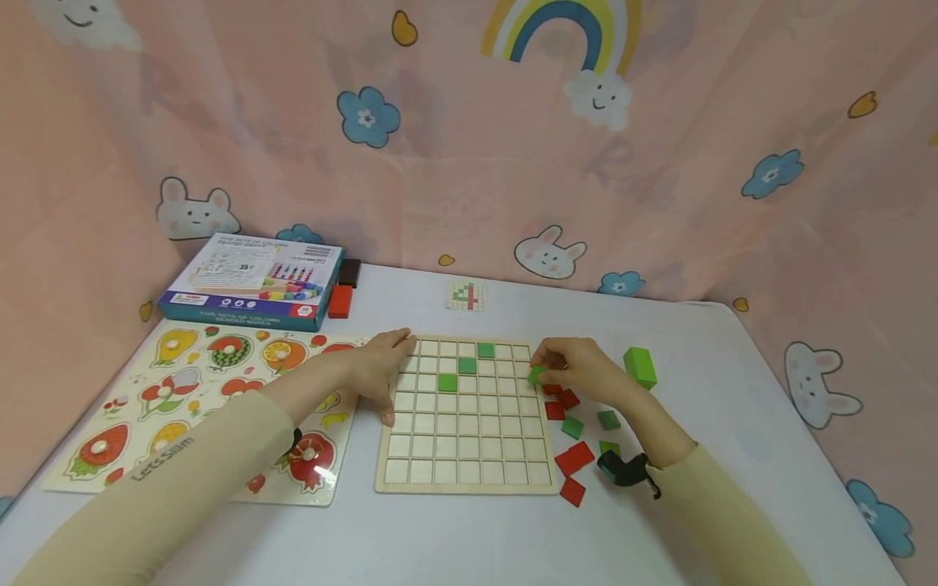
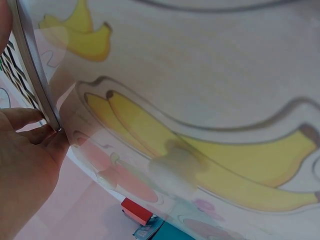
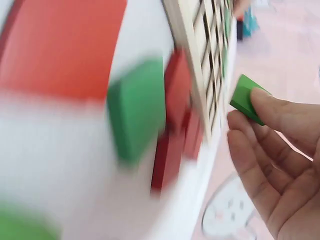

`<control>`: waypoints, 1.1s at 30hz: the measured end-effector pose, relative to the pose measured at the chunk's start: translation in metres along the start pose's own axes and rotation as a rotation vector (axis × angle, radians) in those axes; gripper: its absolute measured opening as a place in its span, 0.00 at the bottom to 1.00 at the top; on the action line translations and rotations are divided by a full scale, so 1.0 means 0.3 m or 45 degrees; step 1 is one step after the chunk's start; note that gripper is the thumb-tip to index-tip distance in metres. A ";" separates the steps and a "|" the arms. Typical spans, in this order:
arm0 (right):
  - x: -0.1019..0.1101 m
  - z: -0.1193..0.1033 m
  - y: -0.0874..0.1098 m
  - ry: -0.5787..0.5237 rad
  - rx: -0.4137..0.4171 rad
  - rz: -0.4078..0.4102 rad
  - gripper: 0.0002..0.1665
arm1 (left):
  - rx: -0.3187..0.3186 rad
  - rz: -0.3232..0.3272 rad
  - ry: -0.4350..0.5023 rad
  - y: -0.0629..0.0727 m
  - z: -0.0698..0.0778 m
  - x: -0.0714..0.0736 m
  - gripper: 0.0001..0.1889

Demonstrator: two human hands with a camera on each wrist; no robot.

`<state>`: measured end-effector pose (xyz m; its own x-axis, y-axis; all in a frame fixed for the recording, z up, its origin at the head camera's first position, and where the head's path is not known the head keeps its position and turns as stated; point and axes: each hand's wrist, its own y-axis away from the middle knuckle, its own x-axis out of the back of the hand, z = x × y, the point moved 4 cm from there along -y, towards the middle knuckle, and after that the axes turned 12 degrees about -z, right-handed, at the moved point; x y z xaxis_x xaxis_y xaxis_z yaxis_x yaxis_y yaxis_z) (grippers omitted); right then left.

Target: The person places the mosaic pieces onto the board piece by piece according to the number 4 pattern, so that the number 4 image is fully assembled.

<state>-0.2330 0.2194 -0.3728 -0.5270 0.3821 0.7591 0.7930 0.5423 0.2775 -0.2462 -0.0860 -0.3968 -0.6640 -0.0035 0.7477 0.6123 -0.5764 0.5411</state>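
At the board's right edge, my right hand pinches a green square tile between thumb and fingertip. The wooden grid board lies flat on the table. Three green tiles sit in its cells, along a diagonal in the upper part. My left hand rests against the board's left edge, fingers near the top corner and thumb lower down. Several loose red tiles and green tiles lie to the right of the board, below my right hand.
A fruit picture board lies at the left, under my left forearm. Behind it are a boxed set, a red block and a dark block. A small pattern card lies beyond the grid. One green block stands right.
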 end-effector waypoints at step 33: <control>-0.232 -0.374 -0.271 0.076 0.236 -0.185 0.03 | -0.006 -0.003 0.012 0.001 0.000 0.003 0.70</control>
<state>-0.2265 0.0648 -0.3819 -0.6083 0.2479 0.7540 0.6374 0.7187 0.2780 -0.2466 -0.0861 -0.3961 -0.6696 -0.0100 0.7427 0.6086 -0.5805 0.5409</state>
